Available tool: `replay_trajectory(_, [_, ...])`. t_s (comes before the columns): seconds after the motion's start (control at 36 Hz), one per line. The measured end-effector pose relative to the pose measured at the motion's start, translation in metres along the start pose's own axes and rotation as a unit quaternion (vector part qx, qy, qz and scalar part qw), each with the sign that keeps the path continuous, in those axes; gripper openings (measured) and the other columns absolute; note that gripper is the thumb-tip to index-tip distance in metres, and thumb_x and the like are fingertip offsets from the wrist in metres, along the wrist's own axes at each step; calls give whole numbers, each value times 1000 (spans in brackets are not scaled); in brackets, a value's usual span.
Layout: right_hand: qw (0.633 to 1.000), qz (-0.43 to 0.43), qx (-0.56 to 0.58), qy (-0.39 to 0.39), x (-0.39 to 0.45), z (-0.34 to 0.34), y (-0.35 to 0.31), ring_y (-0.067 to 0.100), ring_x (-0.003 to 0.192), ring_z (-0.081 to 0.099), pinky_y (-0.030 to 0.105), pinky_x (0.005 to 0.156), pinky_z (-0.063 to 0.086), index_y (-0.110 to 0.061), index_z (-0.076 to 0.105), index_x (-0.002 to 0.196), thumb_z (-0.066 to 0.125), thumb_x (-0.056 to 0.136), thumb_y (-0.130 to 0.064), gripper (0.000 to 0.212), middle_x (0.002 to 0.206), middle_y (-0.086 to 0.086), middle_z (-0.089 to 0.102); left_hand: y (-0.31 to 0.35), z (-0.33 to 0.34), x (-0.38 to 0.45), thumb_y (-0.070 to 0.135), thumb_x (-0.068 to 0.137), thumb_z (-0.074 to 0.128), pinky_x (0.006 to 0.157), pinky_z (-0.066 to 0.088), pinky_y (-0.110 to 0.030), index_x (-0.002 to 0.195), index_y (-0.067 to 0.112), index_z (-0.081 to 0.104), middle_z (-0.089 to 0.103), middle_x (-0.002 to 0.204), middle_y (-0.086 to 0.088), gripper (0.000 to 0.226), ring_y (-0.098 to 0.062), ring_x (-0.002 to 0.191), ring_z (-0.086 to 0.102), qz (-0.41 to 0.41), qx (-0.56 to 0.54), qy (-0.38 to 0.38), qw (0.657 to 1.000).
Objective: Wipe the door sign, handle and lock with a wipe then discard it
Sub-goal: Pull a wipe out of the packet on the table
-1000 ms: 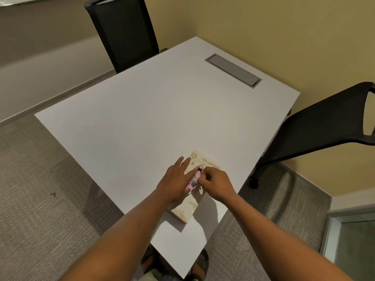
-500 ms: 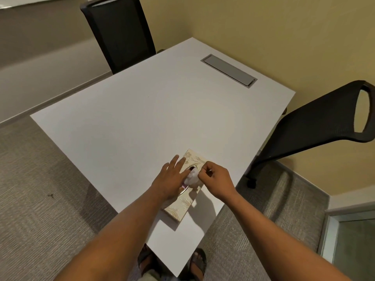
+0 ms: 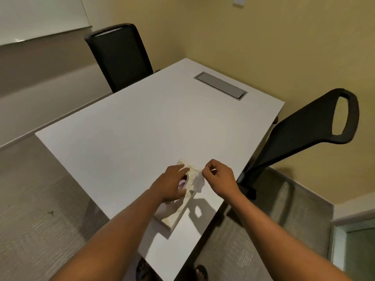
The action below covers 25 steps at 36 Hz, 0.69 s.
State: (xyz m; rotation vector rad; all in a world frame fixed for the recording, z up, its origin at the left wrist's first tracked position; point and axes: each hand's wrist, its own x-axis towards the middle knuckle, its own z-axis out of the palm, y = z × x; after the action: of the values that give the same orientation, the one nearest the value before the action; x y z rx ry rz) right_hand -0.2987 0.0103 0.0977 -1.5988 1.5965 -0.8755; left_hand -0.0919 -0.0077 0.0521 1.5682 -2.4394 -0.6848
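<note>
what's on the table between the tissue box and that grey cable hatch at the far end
Nothing. In the head view the white table is bare from the tissue box up to the grey cable hatch.

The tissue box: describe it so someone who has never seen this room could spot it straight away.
Find the white table between two black chairs. At its near corner, under the person's left hand, lies the tissue box. It is flat and cream with a faint floral print, and the right hand pinches a white wipe beside it.

text: none legible | tissue box (image 3: 178,216): floral pattern only, no readable lettering
</note>
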Motion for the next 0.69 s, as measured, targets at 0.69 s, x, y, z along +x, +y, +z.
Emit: replay_trajectory(0.69, [995, 3, 31, 94, -32, -75, 10, 6, 90, 66, 25, 76, 57, -35, 64, 109, 60, 95, -36, 15, 102, -12, 67, 105, -9, 27, 41, 96, 48, 79, 57, -42, 96, 25, 73, 74, 95, 7, 29, -12, 86, 66, 1, -105, 85, 991])
